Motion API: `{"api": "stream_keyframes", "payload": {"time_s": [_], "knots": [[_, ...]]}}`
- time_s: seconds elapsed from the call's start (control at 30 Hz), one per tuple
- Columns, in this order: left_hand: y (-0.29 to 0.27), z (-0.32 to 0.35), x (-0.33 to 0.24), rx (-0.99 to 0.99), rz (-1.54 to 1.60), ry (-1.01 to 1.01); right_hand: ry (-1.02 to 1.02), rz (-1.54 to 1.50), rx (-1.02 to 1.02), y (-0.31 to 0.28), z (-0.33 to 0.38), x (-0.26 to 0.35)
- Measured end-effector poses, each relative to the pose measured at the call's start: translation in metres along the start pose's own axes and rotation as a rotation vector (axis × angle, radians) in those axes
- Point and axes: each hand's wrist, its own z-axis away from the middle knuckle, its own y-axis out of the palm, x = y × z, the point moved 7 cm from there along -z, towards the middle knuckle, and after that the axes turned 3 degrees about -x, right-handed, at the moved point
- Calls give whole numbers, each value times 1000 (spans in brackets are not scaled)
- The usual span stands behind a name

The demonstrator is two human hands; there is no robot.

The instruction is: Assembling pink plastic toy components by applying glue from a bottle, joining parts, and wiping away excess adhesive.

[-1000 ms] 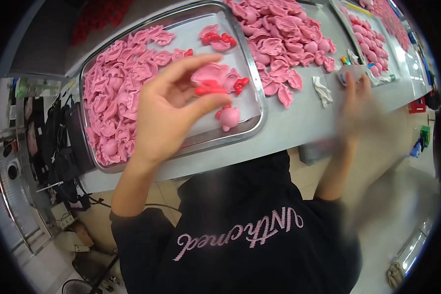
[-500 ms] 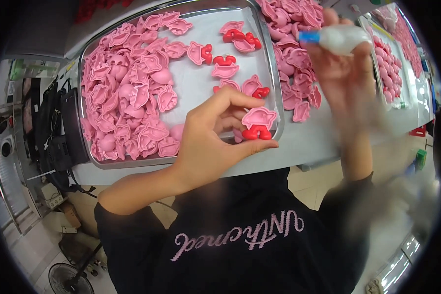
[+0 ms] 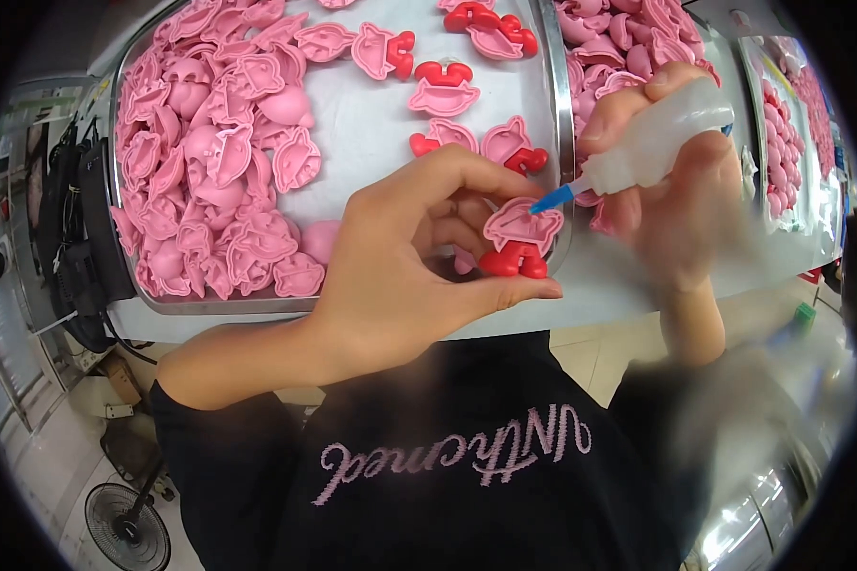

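My left hand [image 3: 381, 252] pinches a small pink hollow toy half [image 3: 533, 228] with a red two-lobed piece [image 3: 516, 261] at its lower edge. Its open side faces up. In my right hand [image 3: 684, 214] is a translucent squeeze bottle [image 3: 659, 133], tilted down to the left. The bottle's blue nozzle [image 3: 554, 198] is at the rim of the pink half; whether it touches, I cannot tell. Behind my left hand, several pink halves with red pieces, such as one pink half [image 3: 445, 93], lie on white paper inside a metal tray [image 3: 564, 105].
A heap of loose pink halves [image 3: 205, 162] fills the tray's left side. More pink shells [image 3: 628, 43] lie beyond its right edge. Farther right, a tray of round pink pieces [image 3: 781, 157] stands on the table. A black fan [image 3: 127, 526] is on the floor at lower left.
My right hand has brought the squeeze bottle down and left, so its nozzle now meets or nearly meets the pink half. My left hand keeps its pinch. The whole view has shifted slightly.
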Motion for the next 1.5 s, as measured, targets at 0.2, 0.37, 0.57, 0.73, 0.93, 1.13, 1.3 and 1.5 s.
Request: {"api": "stream_keyframes", "payload": {"time_s": [0.2,0.37,0.57,0.73,0.93,1.13,1.3,1.5], "knots": [[0,1,0,0,-21,58,-35,26,26,0,1,-2],[-1,2,-2,-13,-34,46,-5,18,52,9,1,-1],[-2,1,1,-25,-16,47,-50,173,37,10,0,1],[-1,1,1,-24,-15,33,-48,197,34,8,1,1],[-2,1,0,-27,-48,59,-41,250,37,11,1,3],[-2,1,0,-31,-66,39,-78,171,91,11,3,3],[-2,1,1,-42,-78,41,-37,151,-34,10,4,7],[-3,1,1,-50,-102,25,-84,206,-32,9,4,10]]}}
